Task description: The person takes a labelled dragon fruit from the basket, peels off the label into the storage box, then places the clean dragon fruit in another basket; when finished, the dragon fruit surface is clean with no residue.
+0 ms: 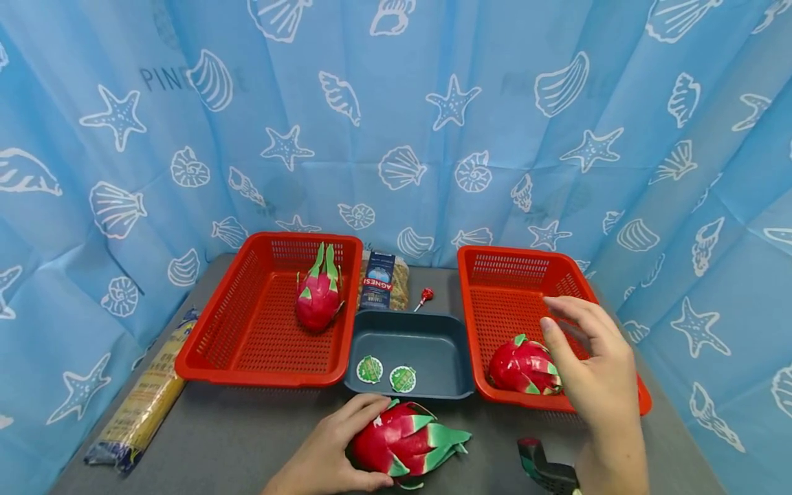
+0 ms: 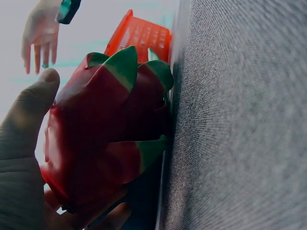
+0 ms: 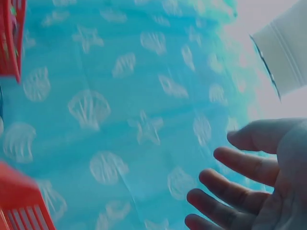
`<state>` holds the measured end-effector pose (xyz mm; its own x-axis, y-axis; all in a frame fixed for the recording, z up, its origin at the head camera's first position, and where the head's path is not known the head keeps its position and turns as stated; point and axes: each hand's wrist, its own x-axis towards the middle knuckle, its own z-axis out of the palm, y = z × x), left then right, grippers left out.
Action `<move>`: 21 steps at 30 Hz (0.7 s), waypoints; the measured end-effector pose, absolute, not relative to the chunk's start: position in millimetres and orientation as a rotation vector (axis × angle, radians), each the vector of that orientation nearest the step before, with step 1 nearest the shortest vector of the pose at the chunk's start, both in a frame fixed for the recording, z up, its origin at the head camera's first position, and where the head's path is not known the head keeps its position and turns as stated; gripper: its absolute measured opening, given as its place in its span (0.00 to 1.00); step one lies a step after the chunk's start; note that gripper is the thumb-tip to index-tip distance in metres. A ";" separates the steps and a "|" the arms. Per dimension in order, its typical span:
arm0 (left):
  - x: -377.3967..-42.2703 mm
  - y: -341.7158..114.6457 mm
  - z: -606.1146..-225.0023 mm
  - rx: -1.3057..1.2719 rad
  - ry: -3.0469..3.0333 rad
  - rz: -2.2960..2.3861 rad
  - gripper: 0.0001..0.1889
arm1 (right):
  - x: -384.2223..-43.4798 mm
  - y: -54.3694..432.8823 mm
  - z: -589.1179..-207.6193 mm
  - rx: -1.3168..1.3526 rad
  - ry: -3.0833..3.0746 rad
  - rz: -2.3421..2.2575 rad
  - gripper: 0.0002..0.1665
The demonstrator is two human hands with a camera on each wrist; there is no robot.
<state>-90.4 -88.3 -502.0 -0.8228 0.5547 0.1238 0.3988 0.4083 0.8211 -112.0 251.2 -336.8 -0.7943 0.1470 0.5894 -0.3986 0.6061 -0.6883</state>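
Dragon fruit [image 1: 405, 440], gripped by the left hand [image 1: 337, 443], is just beside the tray [image 1: 414, 347], outside left basket [image 1: 266, 337] and right basket [image 1: 501, 302], which each already hold another; right hand [image 1: 597, 364], thumb and fingers apart, holds nothing.

3 glossy red dragon fruits [image 1: 399, 440] with green-tipped scales; 2 red perforated plastic baskets [image 1: 266, 302]; 2 round green-and-white discs [image 1: 370, 369]; 1 dark blue-grey rectangular tray [image 1: 427, 347]; 1 red-topped lollipop [image 1: 427, 295] on a stick; 1 dark-blue-labelled food bag [image 1: 379, 278]; 1 long yellow plastic packet [image 1: 151, 388]; 1 grey tabletop [image 1: 235, 426].
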 end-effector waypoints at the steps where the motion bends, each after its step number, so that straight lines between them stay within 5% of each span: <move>1: -90.2 -88.1 -502.3 0.850 2.494 1.385 0.43 | -112.5 257.6 -337.3 0.187 -2.202 1.160 0.23; 21: -89.4 -87.9 -502.2 0.842 2.512 1.380 0.42 | -105.1 385.2 -377.2 -0.391 -2.294 1.223 0.25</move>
